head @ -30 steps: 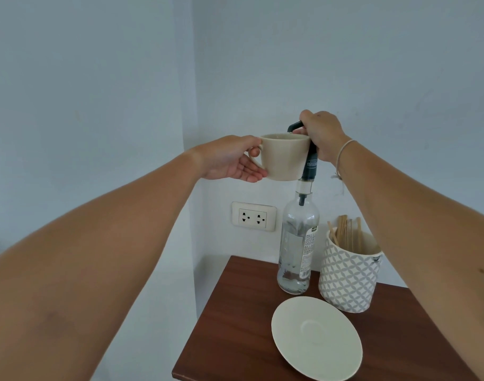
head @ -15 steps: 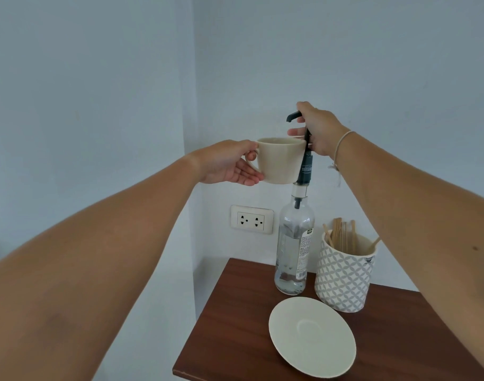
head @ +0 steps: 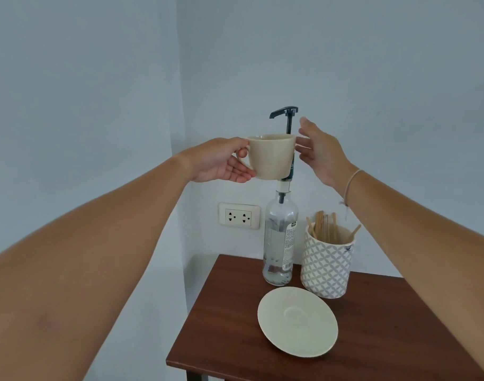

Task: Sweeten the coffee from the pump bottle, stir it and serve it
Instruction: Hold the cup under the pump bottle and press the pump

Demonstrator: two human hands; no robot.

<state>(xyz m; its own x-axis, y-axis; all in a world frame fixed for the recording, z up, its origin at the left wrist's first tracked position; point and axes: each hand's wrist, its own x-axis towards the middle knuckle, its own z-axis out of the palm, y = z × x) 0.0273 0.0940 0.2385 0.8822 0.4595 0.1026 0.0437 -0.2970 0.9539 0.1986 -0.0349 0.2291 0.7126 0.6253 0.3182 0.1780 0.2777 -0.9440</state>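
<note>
My left hand point(head: 221, 160) holds a beige coffee cup point(head: 271, 156) by its handle, raised in the air under the black spout of the pump bottle point(head: 279, 243). The clear glass bottle stands at the back of the brown table point(head: 230, 312), and its pump head point(head: 285, 112) is fully up. My right hand point(head: 320, 152) hovers just right of the pump stem, fingers spread, off the pump. A cream saucer point(head: 297, 321) lies on the table in front of the bottle. The cup's contents are hidden from this angle.
A white patterned holder point(head: 327, 268) with several wooden stir sticks point(head: 324, 226) stands right of the bottle. A wall socket point(head: 239, 215) sits on the wall behind. The table's left edge is near the wall corner.
My right hand has come off the pump head and moved down to its right, and the pump has risen to full height. The cup has stayed under the spout.
</note>
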